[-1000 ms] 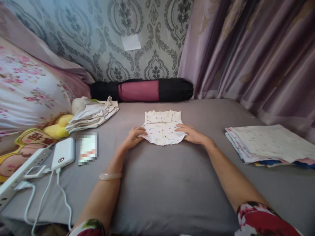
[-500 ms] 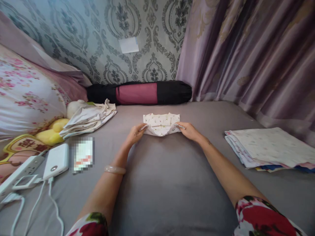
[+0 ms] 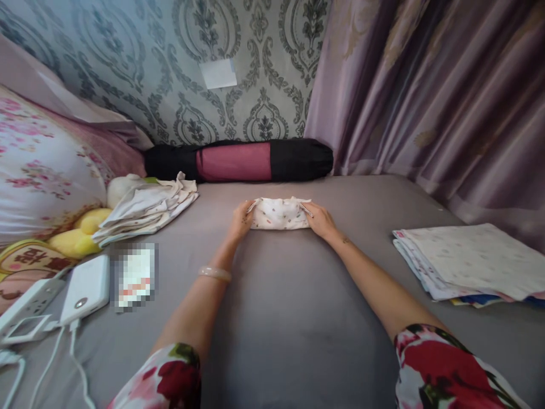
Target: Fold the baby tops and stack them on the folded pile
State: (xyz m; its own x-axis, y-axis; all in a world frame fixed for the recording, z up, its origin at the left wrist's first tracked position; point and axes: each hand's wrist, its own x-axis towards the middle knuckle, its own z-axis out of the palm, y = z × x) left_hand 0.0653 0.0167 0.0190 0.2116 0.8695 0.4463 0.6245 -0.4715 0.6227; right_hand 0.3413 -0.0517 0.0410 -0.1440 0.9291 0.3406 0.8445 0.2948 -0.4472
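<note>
A small white cloth with a fine coloured print (image 3: 281, 214) lies folded in the middle of the grey bed sheet (image 3: 293, 312). My left hand (image 3: 242, 218) pinches its left edge, fingers closed on the fabric. At the opposite edge, my right hand (image 3: 319, 220) grips the cloth the same way. Its near flap is turned up over the back part, and small corners stick out by both hands. Some of my fingertips are hidden behind the fabric.
At right sits a stack of folded cloths (image 3: 472, 258); a looser cloth pile (image 3: 149, 210) lies left beside a yellow plush toy (image 3: 79, 230). Nearer left are a white power bank (image 3: 87, 289) and a power strip (image 3: 32, 307) with cables. A black and maroon roll (image 3: 234, 161) lies along the wall.
Both hands have lifted the cloth's near edge up and away from me, folding it over the far part. The view has shifted slightly.
</note>
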